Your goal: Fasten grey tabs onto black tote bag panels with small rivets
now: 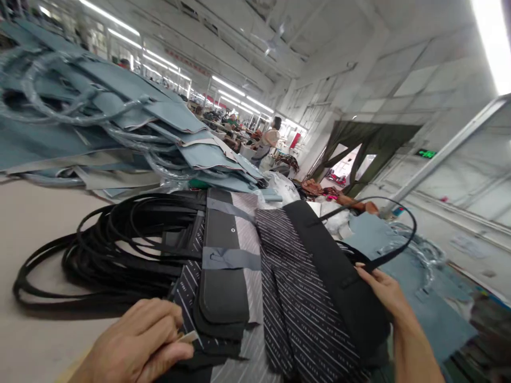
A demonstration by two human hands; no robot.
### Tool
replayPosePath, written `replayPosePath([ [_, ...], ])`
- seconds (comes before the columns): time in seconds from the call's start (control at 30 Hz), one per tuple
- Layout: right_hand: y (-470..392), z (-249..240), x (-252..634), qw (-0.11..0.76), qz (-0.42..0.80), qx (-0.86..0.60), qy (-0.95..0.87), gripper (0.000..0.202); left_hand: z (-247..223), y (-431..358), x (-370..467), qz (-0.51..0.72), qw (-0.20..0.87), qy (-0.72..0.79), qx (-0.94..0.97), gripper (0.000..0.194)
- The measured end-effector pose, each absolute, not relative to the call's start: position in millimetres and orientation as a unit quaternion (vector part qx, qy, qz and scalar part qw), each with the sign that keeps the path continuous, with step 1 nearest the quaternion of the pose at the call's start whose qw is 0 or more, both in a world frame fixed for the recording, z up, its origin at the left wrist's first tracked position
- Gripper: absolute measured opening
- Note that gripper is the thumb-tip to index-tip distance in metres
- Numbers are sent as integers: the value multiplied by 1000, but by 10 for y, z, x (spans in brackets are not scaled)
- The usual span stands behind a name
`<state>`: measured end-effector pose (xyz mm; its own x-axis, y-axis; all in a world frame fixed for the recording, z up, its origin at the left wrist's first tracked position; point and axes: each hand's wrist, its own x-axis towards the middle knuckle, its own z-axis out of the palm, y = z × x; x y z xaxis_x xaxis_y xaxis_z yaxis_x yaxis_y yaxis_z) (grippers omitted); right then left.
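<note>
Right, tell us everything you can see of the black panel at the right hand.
The panel is a long, matt black strip, leather-like, with a rounded lower end. It slants from the picture's middle towards lower right. A thin black strap loops out past its right edge. Dark striped cloth meets its left edge; the right hand touches its right side near the strap.

Left hand (139,340) pinching pale piece (188,337), right hand (383,292) touching black panel (331,268)
</note>
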<state>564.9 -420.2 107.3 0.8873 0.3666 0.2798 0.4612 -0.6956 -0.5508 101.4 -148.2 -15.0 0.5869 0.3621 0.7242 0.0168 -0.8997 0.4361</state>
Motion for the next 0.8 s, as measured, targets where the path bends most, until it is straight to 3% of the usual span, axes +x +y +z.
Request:
replayPosePath([
  [0.1, -4392, 961, 5634, 193, -108, -962, -158, 27, -69, -1525, 1059, 431, 198, 77, 877, 42],
  [0.17, -4309, 879, 5390, 164, -136, -965, -152, 33, -14, -1558, 1067, 422, 185, 76, 884, 42],
  [0.27, -3901, 718, 4640, 258, -100, -916, -291, 41, 22, -1592, 1061, 405, 158, 81, 897, 42],
  [0.37, -3389, 568, 3687, 350, 20, -761, -545, 19, 24, -1604, 1053, 383, 143, 86, 909, 44],
  [0.43, -3104, 488, 3170, 374, 47, -659, -651, 21, 35, -1607, 1048, 375, 131, 85, 913, 46],
  [0.5, -2898, 427, 2847, 376, 51, -595, -709, 25, 48, -1607, 1041, 371, 124, 85, 916, 45],
  [0.67, -2687, 380, 2676, 339, 22, -544, -767, 13, 11, -1580, 996, 373, 133, 108, 912, 42],
  [0.8, -2634, 343, 2700, 328, -24, -542, -774, 15, -61, -1536, 969, 347, 227, 123, 902, 29],
])
